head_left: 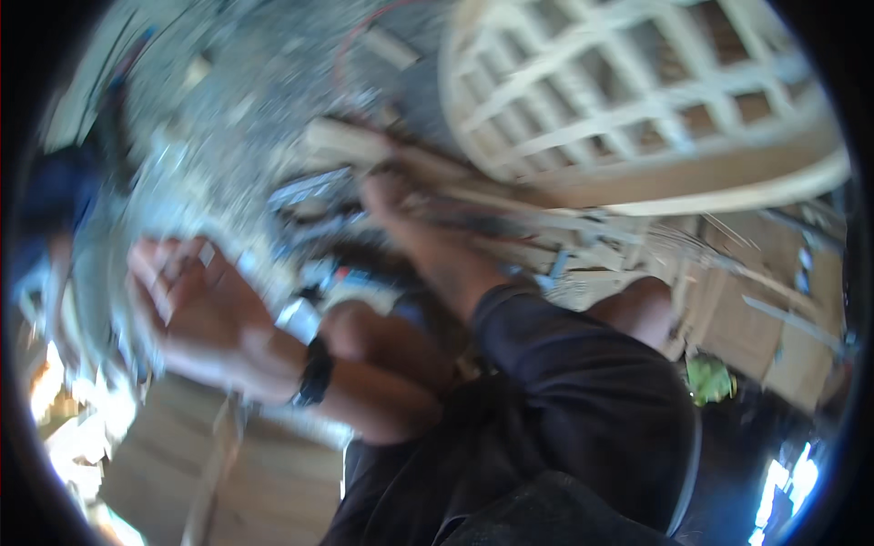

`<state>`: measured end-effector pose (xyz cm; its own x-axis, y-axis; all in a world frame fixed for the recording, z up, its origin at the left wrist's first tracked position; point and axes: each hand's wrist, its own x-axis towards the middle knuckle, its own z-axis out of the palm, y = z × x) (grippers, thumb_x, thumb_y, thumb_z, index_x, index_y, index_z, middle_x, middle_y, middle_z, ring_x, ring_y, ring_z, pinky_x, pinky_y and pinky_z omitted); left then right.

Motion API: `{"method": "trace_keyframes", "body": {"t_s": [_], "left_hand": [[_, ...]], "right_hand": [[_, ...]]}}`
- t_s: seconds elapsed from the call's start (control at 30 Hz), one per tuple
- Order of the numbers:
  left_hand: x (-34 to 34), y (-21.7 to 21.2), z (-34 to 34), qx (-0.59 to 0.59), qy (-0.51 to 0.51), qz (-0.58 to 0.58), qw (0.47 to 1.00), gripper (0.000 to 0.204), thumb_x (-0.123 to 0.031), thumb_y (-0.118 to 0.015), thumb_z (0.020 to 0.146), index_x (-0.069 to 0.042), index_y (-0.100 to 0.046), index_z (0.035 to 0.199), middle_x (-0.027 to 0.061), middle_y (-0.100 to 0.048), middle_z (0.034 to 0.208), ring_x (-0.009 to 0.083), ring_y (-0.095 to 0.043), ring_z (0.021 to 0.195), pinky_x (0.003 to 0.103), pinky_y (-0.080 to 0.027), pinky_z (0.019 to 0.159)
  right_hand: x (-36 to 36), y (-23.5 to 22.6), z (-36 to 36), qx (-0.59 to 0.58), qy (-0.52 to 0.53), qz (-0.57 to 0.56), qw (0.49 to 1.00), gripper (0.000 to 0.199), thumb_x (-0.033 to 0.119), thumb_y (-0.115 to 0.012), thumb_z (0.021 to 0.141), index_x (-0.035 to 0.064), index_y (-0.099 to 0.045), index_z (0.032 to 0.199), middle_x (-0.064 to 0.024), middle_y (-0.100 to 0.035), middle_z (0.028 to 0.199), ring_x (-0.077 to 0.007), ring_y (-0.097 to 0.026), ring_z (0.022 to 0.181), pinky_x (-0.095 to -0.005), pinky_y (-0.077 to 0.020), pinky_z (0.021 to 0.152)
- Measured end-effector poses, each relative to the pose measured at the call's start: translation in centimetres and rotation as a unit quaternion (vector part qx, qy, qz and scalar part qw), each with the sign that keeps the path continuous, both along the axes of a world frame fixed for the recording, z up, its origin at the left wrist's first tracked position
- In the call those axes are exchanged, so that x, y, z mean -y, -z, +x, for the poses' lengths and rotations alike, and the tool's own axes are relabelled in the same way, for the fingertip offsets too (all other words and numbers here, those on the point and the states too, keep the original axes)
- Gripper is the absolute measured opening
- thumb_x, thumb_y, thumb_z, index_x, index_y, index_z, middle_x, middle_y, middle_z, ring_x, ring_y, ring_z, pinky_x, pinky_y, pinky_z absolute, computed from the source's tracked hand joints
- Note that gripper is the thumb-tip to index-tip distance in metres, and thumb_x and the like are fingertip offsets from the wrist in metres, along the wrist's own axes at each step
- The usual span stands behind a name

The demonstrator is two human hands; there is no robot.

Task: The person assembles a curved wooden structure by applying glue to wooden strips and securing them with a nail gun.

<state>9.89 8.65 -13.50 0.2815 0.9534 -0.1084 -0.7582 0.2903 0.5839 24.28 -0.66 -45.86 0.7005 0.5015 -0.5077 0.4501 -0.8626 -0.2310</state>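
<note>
My left hand (200, 305), with a dark watch (317, 371) on its wrist, is raised on the left with the palm up. Its fingers curl inward around something small that the blur hides. Ahead of me my right hand (390, 193) reaches down to the cluttered floor, beside a pale wooden block (344, 141). Motion smears its fingers, so what they touch does not show. A dark, long-shaped tool or case (309, 187) lies just left of that hand.
A curved wooden lattice frame (628, 100) fills the upper right. Wooden strips and flat boards (737, 318) lie at right, near a green item (710, 378). A red cord (344, 55) crosses the grey floor. Brown panels (273, 482) are at lower left, and a blurred blue shape (55, 205) at far left.
</note>
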Motion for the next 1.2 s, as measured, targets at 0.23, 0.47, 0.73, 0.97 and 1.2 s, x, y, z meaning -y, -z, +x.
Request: {"method": "trace_keyframes", "body": {"t_s": [0.23, 0.47, 0.73, 0.97, 1.2], "left_hand": [[-0.3, 0.6, -0.4, 0.054, -0.010, -0.031, 0.998, 0.025, -0.019, -0.053, 0.101, 0.002, -0.056, 0.114, 0.0112, -0.067, 0.108, 0.0182, -0.063, 0.093, 0.034, -0.049, 0.085], [0.7, 0.7, 1.6, 0.072, 0.022, -0.036, 0.997, 0.026, -0.019, -0.055, 0.101, 0.000, -0.054, 0.119, 0.0105, -0.066, 0.109, 0.0167, -0.062, 0.093, 0.034, -0.049, 0.084], [0.1, 0.4, 1.5, 0.067, 0.003, -0.043, 0.997, 0.025, -0.017, -0.061, 0.097, 0.000, -0.055, 0.116, 0.0097, -0.067, 0.106, 0.0184, -0.064, 0.090, 0.035, -0.050, 0.082], [-2.0, 1.7, 1.2, 0.055, 0.001, -0.027, 0.998, 0.026, -0.019, -0.056, 0.100, 0.001, -0.057, 0.115, 0.0096, -0.067, 0.105, 0.0171, -0.064, 0.088, 0.035, -0.049, 0.081], [-0.6, 1.4, 4.6, 0.007, 0.056, 0.019, 0.998, 0.030, -0.024, -0.053, 0.102, 0.001, -0.057, 0.118, 0.0067, -0.065, 0.107, 0.0136, -0.060, 0.086, 0.029, -0.046, 0.081]], "right_hand": [[2.0, -0.2, 0.0, 0.109, -0.056, 0.169, 0.978, 0.024, 0.018, -0.057, 0.088, 0.0029, -0.071, 0.101, -0.0144, -0.075, 0.093, -0.0281, -0.073, 0.090, -0.0453, -0.0556, 0.074], [4.8, 2.7, 1.2, 0.070, -0.089, 0.070, 0.991, 0.020, 0.021, -0.070, 0.076, 0.0039, -0.074, 0.086, -0.0162, -0.074, 0.089, -0.0310, -0.073, 0.088, -0.0448, -0.0557, 0.073], [4.6, -2.6, 1.4, 0.006, -0.050, 0.088, 0.995, 0.023, 0.018, -0.066, 0.072, 0.0052, -0.074, 0.089, -0.0177, -0.074, 0.090, -0.0329, -0.073, 0.086, -0.0449, -0.0571, 0.075], [4.6, -13.1, 1.2, -0.062, -0.018, 0.162, 0.985, 0.035, 0.022, -0.066, 0.073, 0.0001, -0.069, 0.100, -0.0239, -0.072, 0.095, -0.0405, -0.071, 0.088, -0.0485, -0.0555, 0.080], [12.8, -20.0, 1.9, -0.106, -0.095, 0.348, 0.927, 0.031, 0.020, -0.059, 0.089, -0.0036, -0.064, 0.109, -0.0214, -0.071, 0.091, -0.0400, -0.069, 0.083, -0.0499, -0.0523, 0.079]]}}
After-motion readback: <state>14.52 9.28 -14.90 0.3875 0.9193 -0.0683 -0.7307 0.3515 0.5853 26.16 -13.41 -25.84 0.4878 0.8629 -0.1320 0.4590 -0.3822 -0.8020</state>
